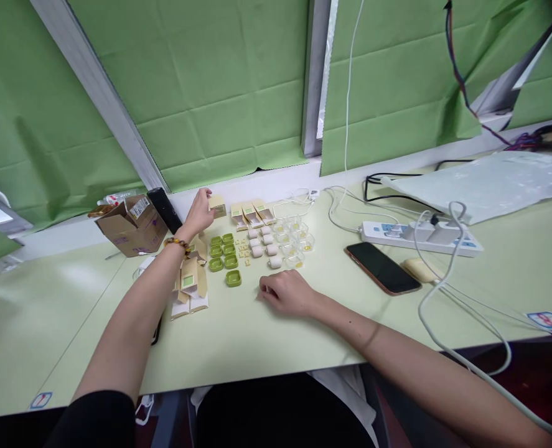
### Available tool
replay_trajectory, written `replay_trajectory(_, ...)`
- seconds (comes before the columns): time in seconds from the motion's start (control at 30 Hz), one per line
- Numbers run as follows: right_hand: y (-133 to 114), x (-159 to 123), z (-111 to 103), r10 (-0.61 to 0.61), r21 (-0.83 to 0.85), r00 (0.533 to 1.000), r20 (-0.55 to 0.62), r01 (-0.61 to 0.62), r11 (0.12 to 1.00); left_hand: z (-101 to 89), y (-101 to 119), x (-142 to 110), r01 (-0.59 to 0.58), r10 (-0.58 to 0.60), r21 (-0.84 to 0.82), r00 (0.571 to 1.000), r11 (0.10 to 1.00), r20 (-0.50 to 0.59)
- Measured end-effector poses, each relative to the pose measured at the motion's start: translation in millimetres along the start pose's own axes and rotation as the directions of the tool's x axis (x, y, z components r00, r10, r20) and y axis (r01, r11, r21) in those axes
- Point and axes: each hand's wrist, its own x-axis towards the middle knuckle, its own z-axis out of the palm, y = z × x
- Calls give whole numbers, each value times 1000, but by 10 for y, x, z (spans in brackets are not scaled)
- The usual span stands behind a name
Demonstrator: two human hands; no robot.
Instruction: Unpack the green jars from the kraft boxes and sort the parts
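My left hand (200, 214) reaches to the back of the table, its fingers closed on the left side of a small open cardboard box (218, 205). My right hand (285, 291) rests on the table with curled fingers, and nothing shows in them. In front of it stand several small white cylinders (274, 262). Clear plastic cups with yellow bits (294, 258) sit to their right. Rows of green square dishes (233, 278) and tiny yellowish pieces (247, 262) lie to the left. More open small boxes (252, 214) stand at the back, and others (190, 277) lie partly under my left forearm.
A larger brown carton (133, 224) and a black cylinder (163, 210) stand at the back left. On the right lie a phone (383, 267), a white power strip (420, 238), loose cables (425, 305) and a plastic bag (495, 183). Green blinds (210, 93) hang behind the table.
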Motion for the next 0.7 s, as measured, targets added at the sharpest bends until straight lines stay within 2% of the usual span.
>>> replay_trajectory(0.1, 76, -7, -39, 10, 35, 994, -110, -6, 999, -348, 267, -384, -92, 86, -387, 996, 918, -32)
replay_trajectory(0.2, 192, -18, -100, 1, 52, 960, -280, 14, 999, -566, 602, -1035, -134, 140, -600, 990, 789, -37)
replay_trajectory(0.3, 324, -35, -162, 10, 39, 894, -448, 8, 999, -547, 911, -1728, -120, 211, -696, 976, 707, 46)
replay_trajectory(0.4, 414, -48, -195, 49, 37, 850, -525, -35, 999, -322, 1092, -2198, -94, 261, -709, 956, 699, 131)
replay_trajectory(0.47, 432, -52, -193, 68, 37, 852, -520, -56, 998, -139, 1131, -2344, -83, 267, -712, 952, 698, 151)
replay_trajectory(0.57, 406, -57, -163, 55, 20, 877, -478, -52, 998, 43, 1113, -2401, -53, 262, -723, 948, 688, 179)
replay_trajectory(0.7, 336, -77, -136, 0, 20, 904, -427, 10, 1000, 51, 1056, -2424, -96, 317, -707, 930, 701, 188)
